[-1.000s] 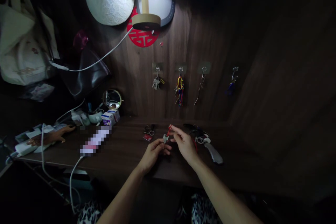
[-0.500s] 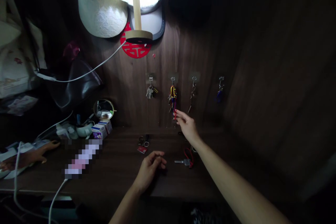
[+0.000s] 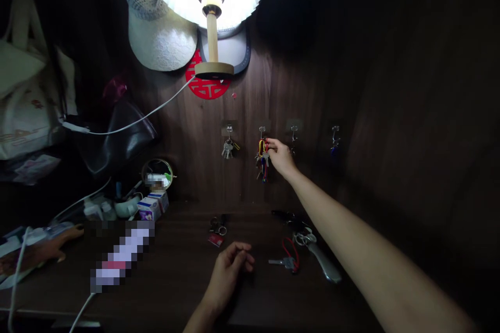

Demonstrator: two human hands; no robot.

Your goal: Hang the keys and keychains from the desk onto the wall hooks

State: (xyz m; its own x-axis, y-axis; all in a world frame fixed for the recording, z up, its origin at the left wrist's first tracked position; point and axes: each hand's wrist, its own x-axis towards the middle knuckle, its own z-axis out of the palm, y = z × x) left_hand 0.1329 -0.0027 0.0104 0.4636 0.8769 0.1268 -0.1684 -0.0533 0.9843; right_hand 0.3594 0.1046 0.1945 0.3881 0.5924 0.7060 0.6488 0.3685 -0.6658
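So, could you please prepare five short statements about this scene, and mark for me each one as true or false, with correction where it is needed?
1. The right hand holds a red-corded key at the second hook from the left. True.
2. The left hand is pinching a key ring. False: the left hand has nothing visible in its grip.
3. Another red-corded key lies on the desk. True.
4. The pleated-shade lamp is switched off. False: the pleated-shade lamp is brightly lit.
5. The round mirror is to the right of all the hooks. False: the round mirror is to their left.
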